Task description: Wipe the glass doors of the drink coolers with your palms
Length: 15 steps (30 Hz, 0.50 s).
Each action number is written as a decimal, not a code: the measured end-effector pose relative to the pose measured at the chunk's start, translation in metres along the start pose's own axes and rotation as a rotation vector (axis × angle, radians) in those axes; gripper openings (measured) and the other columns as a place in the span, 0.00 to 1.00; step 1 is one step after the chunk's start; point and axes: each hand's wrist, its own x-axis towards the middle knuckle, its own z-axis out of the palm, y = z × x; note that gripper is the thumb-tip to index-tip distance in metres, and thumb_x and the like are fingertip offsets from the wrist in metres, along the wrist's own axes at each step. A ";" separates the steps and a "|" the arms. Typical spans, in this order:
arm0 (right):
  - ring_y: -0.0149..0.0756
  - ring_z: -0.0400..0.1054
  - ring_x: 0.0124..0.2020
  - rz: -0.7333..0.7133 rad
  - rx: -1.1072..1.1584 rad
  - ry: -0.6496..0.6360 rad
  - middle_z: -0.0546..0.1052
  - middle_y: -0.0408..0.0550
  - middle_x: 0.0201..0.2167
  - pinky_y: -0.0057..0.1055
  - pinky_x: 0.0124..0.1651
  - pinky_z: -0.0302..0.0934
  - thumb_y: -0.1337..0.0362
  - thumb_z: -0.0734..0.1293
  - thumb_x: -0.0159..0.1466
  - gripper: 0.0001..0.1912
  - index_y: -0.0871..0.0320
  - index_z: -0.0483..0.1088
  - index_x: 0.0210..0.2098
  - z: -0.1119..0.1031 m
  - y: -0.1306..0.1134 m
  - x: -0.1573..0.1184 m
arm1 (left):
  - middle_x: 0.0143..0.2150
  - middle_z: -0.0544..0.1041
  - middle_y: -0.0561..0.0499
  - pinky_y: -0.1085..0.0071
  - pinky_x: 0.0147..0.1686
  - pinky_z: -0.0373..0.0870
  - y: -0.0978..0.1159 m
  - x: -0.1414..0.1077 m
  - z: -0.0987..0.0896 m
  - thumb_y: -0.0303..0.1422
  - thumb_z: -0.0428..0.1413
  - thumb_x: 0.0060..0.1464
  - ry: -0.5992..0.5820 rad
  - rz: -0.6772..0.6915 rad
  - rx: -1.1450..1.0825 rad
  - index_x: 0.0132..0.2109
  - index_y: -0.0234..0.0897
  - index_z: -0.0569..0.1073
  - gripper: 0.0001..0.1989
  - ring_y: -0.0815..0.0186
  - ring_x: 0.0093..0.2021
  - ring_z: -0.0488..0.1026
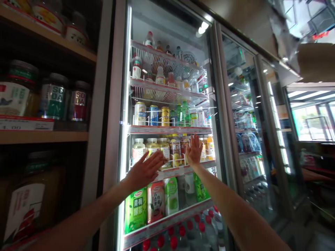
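My left hand (147, 168) is stretched out flat, palm down, with nothing in it. It is in front of a row of pale-labelled bottles (139, 149) on a lit fridge shelf. To its right my right hand (194, 150) is raised, fingers extended and empty, before brown-labelled bottles (175, 148) on the same shelf. Below the hands stand a large green drink carton (136, 211), a red one (156, 202) and a green-and-white bottle (171, 196). Whether glass lies between my hands and the drinks, I cannot tell.
Cans (154, 115) and bottles fill the upper wire shelves. Red-capped bottles (182, 232) stand at the bottom. On the left, a dark wooden shelf (44, 137) holds jars and soda bottles (55, 96). Another glass-fronted fridge (246, 139) stands on the right.
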 end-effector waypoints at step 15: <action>0.42 0.39 0.68 -0.167 0.095 -0.023 0.52 0.54 0.67 0.51 0.66 0.35 0.64 0.51 0.65 0.28 0.59 0.52 0.64 0.004 -0.027 -0.011 | 0.62 0.65 0.50 0.61 0.66 0.42 0.003 -0.028 -0.005 0.32 0.47 0.58 0.052 0.176 -0.018 0.62 0.43 0.59 0.24 0.65 0.66 0.53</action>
